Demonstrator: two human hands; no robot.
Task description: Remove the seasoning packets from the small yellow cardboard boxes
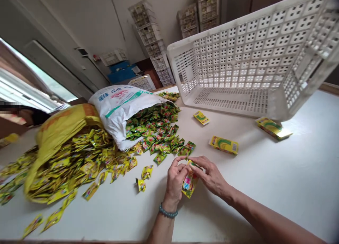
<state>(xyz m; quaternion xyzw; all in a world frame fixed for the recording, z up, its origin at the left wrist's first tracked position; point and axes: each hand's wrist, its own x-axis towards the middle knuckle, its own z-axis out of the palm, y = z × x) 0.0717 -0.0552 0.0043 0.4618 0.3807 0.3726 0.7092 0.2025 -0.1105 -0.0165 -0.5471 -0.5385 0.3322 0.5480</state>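
Near the front of the white table, my left hand (175,180) is closed around one side of a small yellow candy box (188,186) with pink and white lettering. Fingers of my right hand (210,175) pinch the upper end of the same box, and they partly hide it. A bead bracelet circles my left wrist. Just beyond my fingertips lie green-wrapped candies (161,145), spilling from a white woven sack (124,106). Left of them, yellow-wrapped candies (79,159) pour out of a yellow sack (63,125). Two loose yellow candies (147,172) rest left of my hands.
A large white plastic crate (238,60) lies on its side at the back right. Before it are flat yellow boxes (224,145), one touching the crate's corner. Stacked crates (150,35) stand against the wall. At the far left, part of another person (34,116) shows.
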